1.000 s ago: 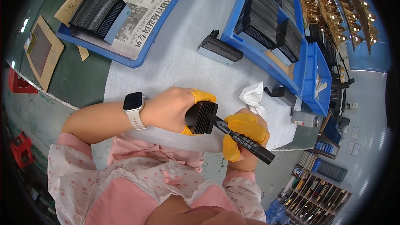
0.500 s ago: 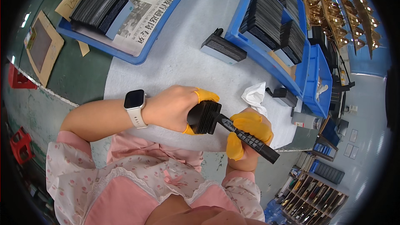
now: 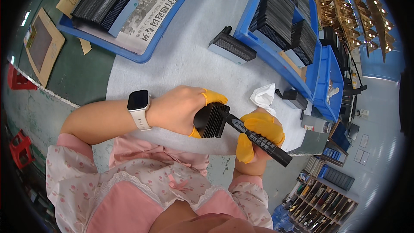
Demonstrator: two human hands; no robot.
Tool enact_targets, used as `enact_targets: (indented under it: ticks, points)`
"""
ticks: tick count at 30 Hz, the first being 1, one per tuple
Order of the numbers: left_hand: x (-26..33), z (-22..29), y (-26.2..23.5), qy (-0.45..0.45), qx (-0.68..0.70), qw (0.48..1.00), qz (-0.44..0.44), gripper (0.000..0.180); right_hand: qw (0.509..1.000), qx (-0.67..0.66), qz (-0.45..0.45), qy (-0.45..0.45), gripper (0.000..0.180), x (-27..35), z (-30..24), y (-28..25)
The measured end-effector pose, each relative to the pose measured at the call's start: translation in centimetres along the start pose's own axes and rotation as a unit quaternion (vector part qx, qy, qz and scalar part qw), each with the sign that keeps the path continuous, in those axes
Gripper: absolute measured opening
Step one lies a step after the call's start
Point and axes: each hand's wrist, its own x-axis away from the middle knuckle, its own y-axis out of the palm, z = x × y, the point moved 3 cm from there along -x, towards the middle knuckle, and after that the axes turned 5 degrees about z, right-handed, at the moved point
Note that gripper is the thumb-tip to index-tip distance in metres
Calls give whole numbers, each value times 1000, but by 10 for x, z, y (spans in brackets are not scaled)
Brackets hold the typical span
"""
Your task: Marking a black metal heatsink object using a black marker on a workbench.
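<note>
In my left hand [image 3: 174, 108], a short stack of thin black plates [image 3: 211, 121] is fanned slightly, with the edges turned to the right. Yellow finger covers sit on this hand's thumb and fingertip. My right hand [image 3: 261, 131], also in yellow finger covers, is closed round a black marker pen [image 3: 263, 141]. The marker slants up to the left, and its tip end meets the upper right edge of the plates; the tip itself is too small to make out. Both hands are above the near part of a white cloth [image 3: 181, 51].
A blue tray [image 3: 148, 54] at the far left bears newspaper and a row of black plates [image 3: 103, 6]. On the right, a blue bin [image 3: 276, 71] holds more plates. Near it are a small black stack [image 3: 233, 47], a crumpled white cloth [image 3: 263, 96] and a clear bottle [image 3: 317, 124].
The marker has shifted slightly, its tip end moving higher along the plates' edge. My left hand keeps nearly the same place and grip.
</note>
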Motion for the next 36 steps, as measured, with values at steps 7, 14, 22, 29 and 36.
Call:
enact_targets:
  ticks: [7, 14, 22, 29, 36]
  points:
    - [1, 0, 1, 7, 0, 1000, 9, 66, 997, -3, -78, -28, 46, 0, -10, -2]
    - [1, -1, 1, 19, -3, 1000, 11, 66, 998, -9, 22, 63, 41, 1, -21, 4]
    - [1, 1, -1, 16, 0, 1000, 9, 69, 993, -52, -37, 98, 30, -4, -30, 8]
    - [0, 1, 0, 14, -9, 1000, 5, 69, 997, -29, -75, 21, 25, -7, -31, 11]
    - [0, 3, -1, 17, -5, 1000, 11, 70, 995, -39, -88, 0, 23, -1, -32, 3]
